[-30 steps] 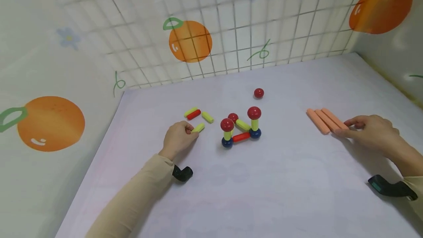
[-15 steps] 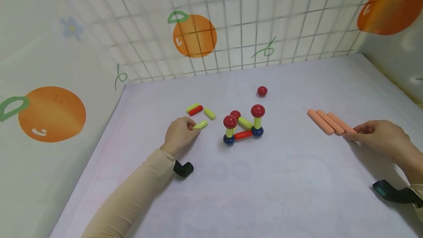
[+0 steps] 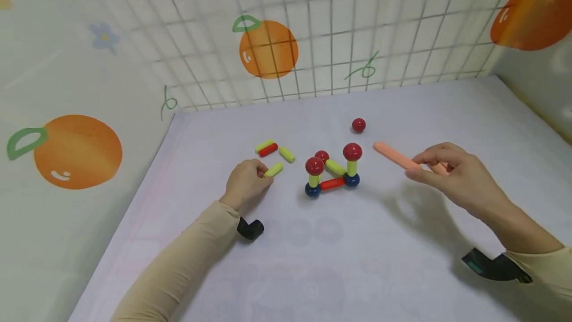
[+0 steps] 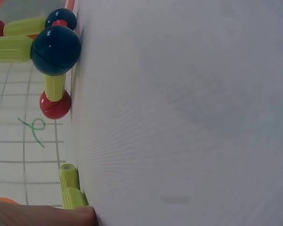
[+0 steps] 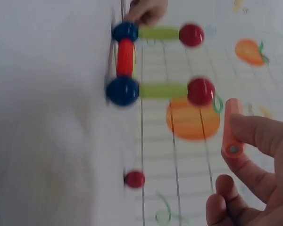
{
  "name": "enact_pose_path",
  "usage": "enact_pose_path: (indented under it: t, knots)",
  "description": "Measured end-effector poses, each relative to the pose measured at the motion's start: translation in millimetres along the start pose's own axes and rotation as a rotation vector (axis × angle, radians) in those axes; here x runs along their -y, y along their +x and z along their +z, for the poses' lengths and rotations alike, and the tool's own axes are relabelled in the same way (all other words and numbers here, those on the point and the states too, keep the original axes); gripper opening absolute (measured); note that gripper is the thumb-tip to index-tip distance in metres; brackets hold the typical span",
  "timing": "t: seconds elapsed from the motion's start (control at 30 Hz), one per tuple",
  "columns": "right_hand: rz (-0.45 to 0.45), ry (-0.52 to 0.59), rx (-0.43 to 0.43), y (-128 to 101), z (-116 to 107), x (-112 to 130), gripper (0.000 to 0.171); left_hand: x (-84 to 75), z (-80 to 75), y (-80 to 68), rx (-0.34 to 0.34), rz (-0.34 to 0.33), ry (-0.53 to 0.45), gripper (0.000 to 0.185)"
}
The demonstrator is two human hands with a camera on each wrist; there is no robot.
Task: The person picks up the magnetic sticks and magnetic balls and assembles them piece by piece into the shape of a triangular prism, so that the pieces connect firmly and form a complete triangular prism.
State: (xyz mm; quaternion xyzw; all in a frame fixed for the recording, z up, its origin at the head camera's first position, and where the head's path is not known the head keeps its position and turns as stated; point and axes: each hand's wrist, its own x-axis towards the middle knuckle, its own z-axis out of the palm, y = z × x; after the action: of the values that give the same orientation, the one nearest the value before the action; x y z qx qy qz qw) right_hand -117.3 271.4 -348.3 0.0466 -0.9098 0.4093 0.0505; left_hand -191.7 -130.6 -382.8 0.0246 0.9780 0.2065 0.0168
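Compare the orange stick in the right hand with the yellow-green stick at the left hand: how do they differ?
The orange stick is long and salmon-orange; the yellow-green stick is short and lime. The orange stick is lifted off the table in the right hand, pointing toward the ball-and-stick structure; the yellow-green stick lies flat, pinched by the left hand. Both are round-ended rods.

balls point(image 3: 352, 151): glossy plastic | peach stick point(image 3: 393, 156): matt, smooth | tabletop point(image 3: 313, 262): matt
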Motion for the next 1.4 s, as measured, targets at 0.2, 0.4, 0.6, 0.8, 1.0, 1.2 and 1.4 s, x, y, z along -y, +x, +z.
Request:
enact_pose_path:
  t: [0.2, 0.4, 0.6, 0.8, 1.0, 1.2, 1.4]
  knots:
    - [-0.131, 0.063, 0.078, 4, 33, 30, 0.02, -1.3, -3.3, -4.6, -0.017, -0.004, -0.033, 0.024]
    - [-0.158, 0.063, 0.11, 8, 46, 34, 0.019, -25.0, -18.7, -16.5, -0.101, 0.099, -0.197, 0.026]
    - [-0.157, 0.089, 0.125, 8, 50, 31, 0.019, -58.2, -34.4, -33.4, -0.149, 0.219, -0.325, 0.023]
    - [-0.181, 0.044, 0.156, 10, 55, 31, 0.02, -78.1, -36.5, -44.7, -0.103, 0.294, -0.436, 0.021]
    - [-0.172, 0.048, 0.16, 13, 56, 28, 0.02, -92.8, -32.2, -48.0, -0.083, 0.382, -0.415, 0.025]
    - [-0.17, 0.072, 0.169, 15, 58, 26, 0.02, -92.1, -31.0, -47.4, -0.12, 0.36, -0.401, 0.024]
    - [-0.159, 0.041, 0.168, 15, 57, 24, 0.02, -71.7, -35.5, -40.6, -0.192, 0.264, -0.341, 0.024]
